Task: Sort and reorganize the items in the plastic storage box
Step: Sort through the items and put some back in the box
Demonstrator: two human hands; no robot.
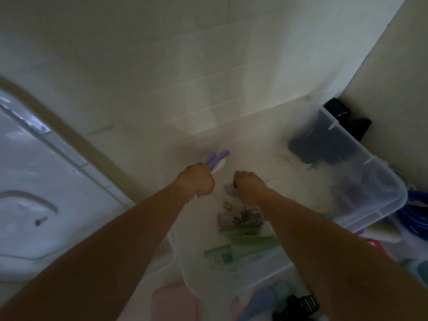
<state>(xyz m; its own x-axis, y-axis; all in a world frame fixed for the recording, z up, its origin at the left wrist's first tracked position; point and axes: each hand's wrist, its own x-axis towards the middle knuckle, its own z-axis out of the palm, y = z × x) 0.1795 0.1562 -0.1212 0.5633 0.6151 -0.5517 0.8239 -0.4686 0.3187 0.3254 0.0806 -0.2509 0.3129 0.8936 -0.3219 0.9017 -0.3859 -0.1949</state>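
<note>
Head: clear plastic box [382, 181], rounded corners

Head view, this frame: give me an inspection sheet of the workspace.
Surface: pale tiled floor.
Job's things: clear plastic box; green packets and dark items inside.
Clutter: box lid at left; pink thing near bottom.
Grippers: left hand grips purple sticks; right hand curled, hold unclear.
Cables: blue coil at right.
Surroundings: wall at right.
</note>
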